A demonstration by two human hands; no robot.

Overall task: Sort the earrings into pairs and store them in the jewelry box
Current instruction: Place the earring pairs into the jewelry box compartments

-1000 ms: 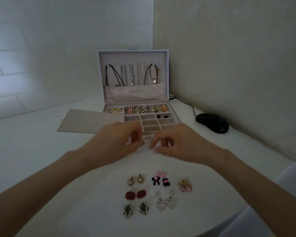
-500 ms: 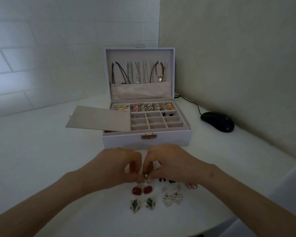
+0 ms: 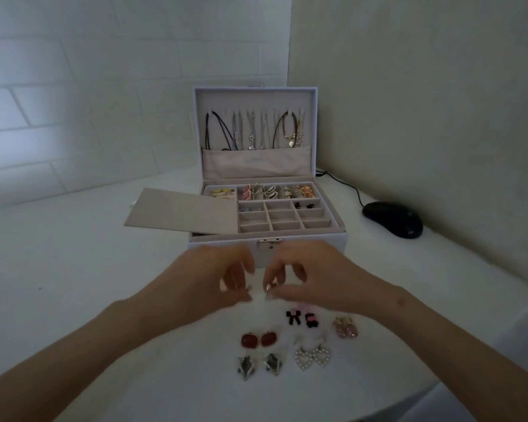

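Nearest, five pairs still out, below the grip: silver star earrings (image 3: 247,366), pearl heart earrings (image 3: 312,357), red earrings (image 3: 249,340), black bow earrings (image 3: 294,317), pink earrings (image 3: 345,330). Left hand (image 3: 223,278) and right hand (image 3: 308,277) seem to pinch tiny earrings (image 3: 249,288), one each, blurred. Beyond the grip, jewelry box (image 3: 333,239) open, most compartments unfilled.

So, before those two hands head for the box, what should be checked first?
1. Jewelry box lid open: ok.
2. Free compartment in the grid: ok, several are empty.
3. Left hand and right hand each pinching a small earring: ok.
4. The two held pieces match: cannot tell, too small and blurred.
5. Loose tray lying clear of the grid: ok.
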